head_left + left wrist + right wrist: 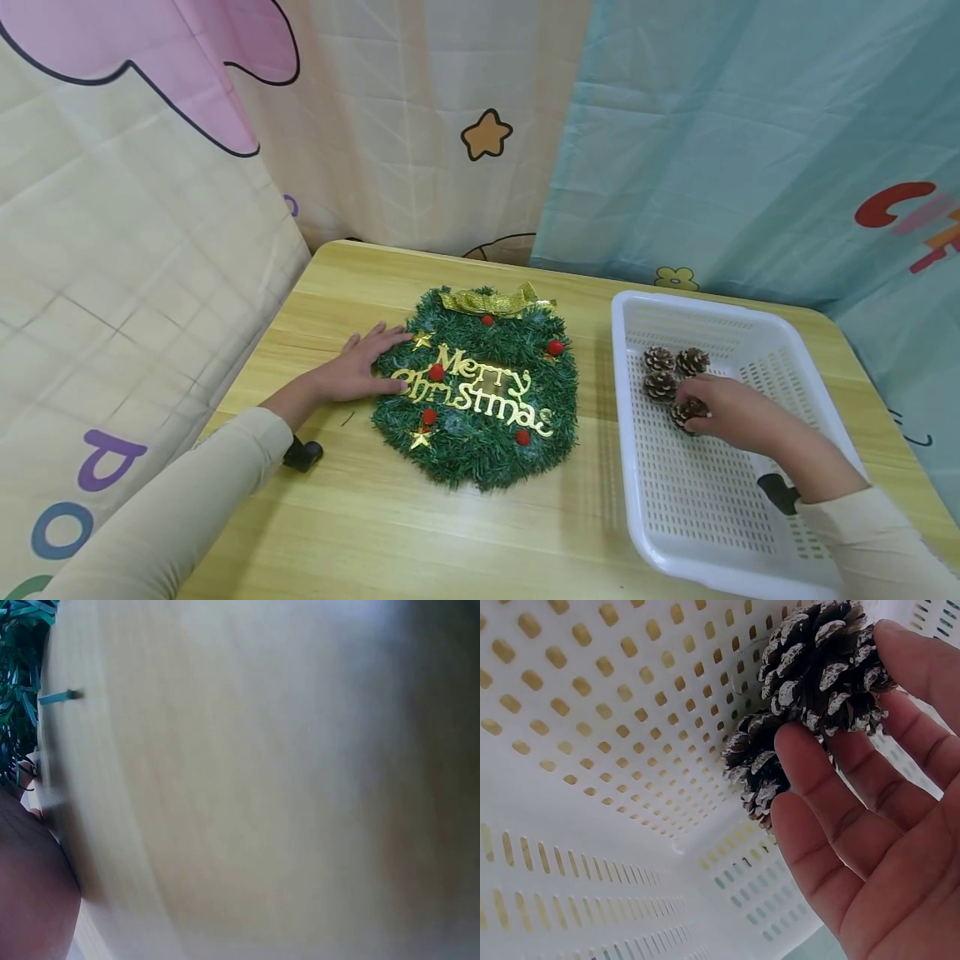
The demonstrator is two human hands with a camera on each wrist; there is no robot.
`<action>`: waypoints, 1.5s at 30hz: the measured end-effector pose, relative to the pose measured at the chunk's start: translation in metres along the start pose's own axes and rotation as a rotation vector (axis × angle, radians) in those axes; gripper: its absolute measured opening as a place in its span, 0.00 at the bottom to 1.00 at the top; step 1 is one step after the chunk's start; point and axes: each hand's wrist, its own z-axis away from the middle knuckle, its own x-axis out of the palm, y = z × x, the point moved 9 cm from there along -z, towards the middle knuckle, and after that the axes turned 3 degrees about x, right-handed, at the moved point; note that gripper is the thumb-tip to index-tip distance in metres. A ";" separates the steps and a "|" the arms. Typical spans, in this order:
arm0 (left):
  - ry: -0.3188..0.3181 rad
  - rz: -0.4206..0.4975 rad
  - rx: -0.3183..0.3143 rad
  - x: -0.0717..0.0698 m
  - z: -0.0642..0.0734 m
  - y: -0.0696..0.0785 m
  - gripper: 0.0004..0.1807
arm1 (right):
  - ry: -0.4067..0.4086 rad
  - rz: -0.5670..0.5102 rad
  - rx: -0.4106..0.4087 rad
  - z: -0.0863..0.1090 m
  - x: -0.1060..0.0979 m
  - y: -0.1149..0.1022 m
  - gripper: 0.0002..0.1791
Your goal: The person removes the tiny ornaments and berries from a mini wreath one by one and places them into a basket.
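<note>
A green tinsel Christmas wreath [480, 454] lies flat on the table, with gold "Merry Christmas" lettering [487, 398], red balls, gold stars and a gold bow [495, 302]. My left hand [352, 369] touches its left edge, fingers extended; the left wrist view catches only part of this hand [34, 877] and some green needles [16, 682]. Inside the white basket [637, 492], my right hand [738, 412] holds a pine cone [829, 671] between thumb and fingers. Behind it shows another pine cone [757, 761]. Several cones, such as this pine cone [659, 359], sit grouped there.
The basket stands on the right side of the wooden table [360, 508], its walls and floor full of slots. Printed curtains [420, 125] hang behind the table and along its left side. A small green scrap [60, 697] lies near the wreath.
</note>
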 end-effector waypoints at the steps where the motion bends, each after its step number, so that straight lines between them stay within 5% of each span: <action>1: 0.000 0.001 0.000 0.000 0.000 0.000 0.46 | -0.004 -0.002 0.005 0.000 0.001 0.000 0.13; 34: -0.001 0.001 -0.006 0.000 0.001 0.000 0.46 | 0.009 0.000 0.038 0.001 -0.005 0.002 0.18; 45: 0.001 -0.004 -0.016 0.000 0.000 -0.001 0.45 | 0.025 -0.023 0.006 0.000 -0.005 0.001 0.11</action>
